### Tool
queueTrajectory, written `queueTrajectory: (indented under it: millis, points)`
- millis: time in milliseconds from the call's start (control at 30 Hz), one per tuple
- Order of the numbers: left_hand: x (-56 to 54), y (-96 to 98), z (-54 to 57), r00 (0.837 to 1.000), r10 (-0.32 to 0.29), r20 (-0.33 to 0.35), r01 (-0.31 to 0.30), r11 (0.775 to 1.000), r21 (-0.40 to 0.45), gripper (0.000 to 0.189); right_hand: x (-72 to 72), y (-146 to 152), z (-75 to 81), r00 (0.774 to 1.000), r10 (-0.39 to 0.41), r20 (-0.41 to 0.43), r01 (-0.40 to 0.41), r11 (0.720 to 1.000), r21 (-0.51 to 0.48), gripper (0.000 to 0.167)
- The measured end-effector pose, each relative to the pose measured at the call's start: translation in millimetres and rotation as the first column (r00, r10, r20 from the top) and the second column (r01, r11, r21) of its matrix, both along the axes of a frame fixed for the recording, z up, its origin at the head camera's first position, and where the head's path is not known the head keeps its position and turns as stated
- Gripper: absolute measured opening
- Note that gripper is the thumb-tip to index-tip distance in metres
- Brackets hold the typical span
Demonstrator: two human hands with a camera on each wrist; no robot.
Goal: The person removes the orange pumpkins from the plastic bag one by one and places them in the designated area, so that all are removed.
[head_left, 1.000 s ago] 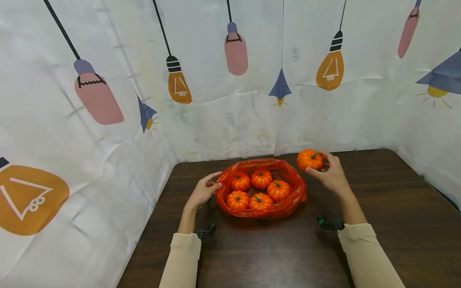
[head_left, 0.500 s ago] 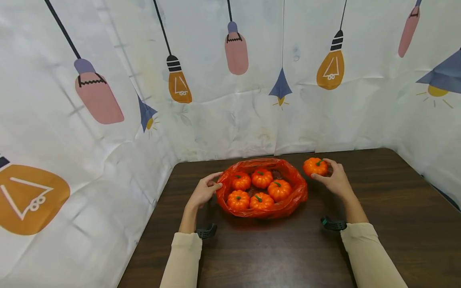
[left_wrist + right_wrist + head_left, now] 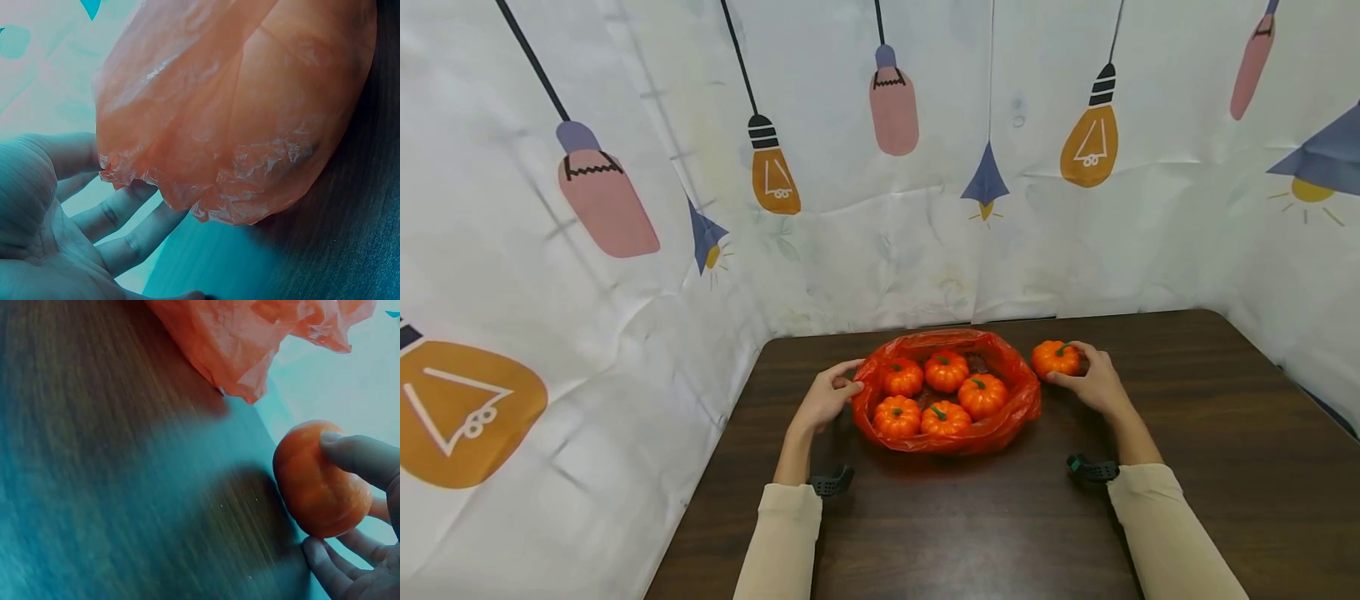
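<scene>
A red plastic bag (image 3: 985,444) stands wide-mouthed on the table, with several small orange pumpkins (image 3: 945,372) inside. At its left side my left hand (image 3: 822,400) holds the rim; in the left wrist view the thumb and fingers (image 3: 128,250) meet the bag's crinkled edge (image 3: 231,206). Just right of the bag, my right hand (image 3: 1097,383) grips one more small pumpkin (image 3: 1054,359) with a green stem. The right wrist view has the thumb over this pumpkin (image 3: 319,487) and fingers beneath it, low by the tabletop. Whether it touches the table, I cannot tell.
The dark wooden table (image 3: 955,533) ends at a white sheet (image 3: 865,275) printed with lamps, behind and at both sides. A dark strap (image 3: 831,482) sits at the left wrist and another strap (image 3: 1092,468) at the right.
My right hand has lowered the pumpkin toward the table, first a little to the right, then down beside the bag. The left hand keeps its place at the rim.
</scene>
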State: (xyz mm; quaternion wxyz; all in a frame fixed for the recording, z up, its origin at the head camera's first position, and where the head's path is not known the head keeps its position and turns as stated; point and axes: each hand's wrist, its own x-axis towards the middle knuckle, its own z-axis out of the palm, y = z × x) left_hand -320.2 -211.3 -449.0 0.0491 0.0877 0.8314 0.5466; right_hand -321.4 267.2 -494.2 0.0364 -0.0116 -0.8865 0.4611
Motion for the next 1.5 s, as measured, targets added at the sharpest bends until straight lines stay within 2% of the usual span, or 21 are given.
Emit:
queueTrajectory:
  millis: [567, 1067, 1133, 1367, 1500]
  points:
    - [-0.8, 0.2, -0.5, 1.000, 0.029, 0.011, -0.029, 0.999, 0.019, 0.043, -13.1, -5.6, 2.9, 0.998, 0.027, 0.055, -0.025, 0.999, -0.032, 0.099]
    - [1.3, 0.7, 1.0, 1.000, 0.025, 0.013, -0.025, 0.999, 0.022, 0.047, -34.5, -5.8, 2.6, 0.993, 0.075, 0.088, -0.067, 0.994, -0.091, 0.100]
    - [3.1, 1.4, 4.2, 0.999, 0.023, 0.025, -0.024, 0.999, 0.026, 0.047, -35.9, -6.6, 3.6, 0.993, 0.080, 0.090, -0.072, 0.993, -0.095, 0.101]
    - [20.3, 7.0, 28.8, 0.999, -0.002, 0.037, 0.001, 0.999, 0.046, 0.046, -38.4, -7.8, 5.1, 0.991, 0.080, 0.110, -0.068, 0.991, -0.114, 0.101]
    - [23.9, 7.8, 32.4, 0.999, 0.001, 0.033, -0.003, 0.999, 0.054, 0.045, -39.6, -7.0, 5.3, 0.990, 0.083, 0.113, -0.068, 0.989, -0.131, 0.102]
